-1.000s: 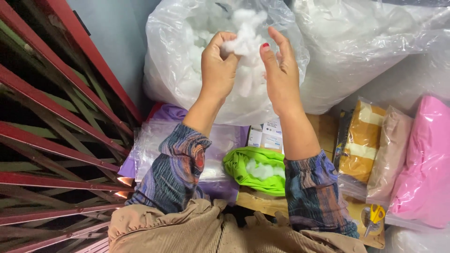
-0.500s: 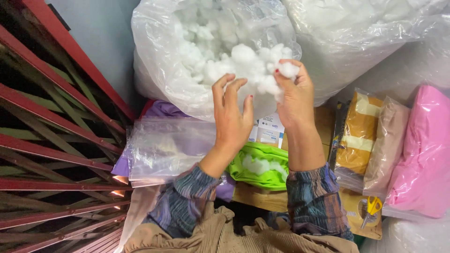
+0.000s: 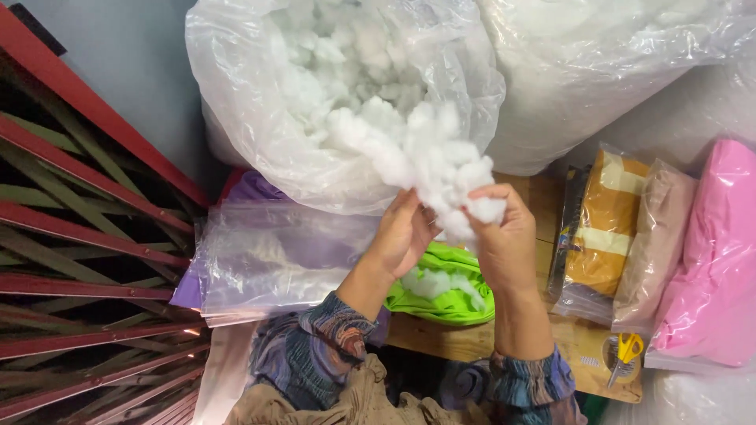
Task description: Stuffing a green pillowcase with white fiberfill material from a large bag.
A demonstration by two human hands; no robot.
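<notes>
Head view: both hands (image 3: 457, 236) grip stuffing clump (image 3: 429, 161) (long axis diagonal, up-left).

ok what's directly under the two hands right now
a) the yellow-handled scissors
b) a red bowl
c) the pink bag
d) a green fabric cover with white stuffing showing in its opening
d: the left hand and right hand, holding a clump of white stuffing, are over the green fabric cover; the scissors and pink bag lie off to the right.
</notes>
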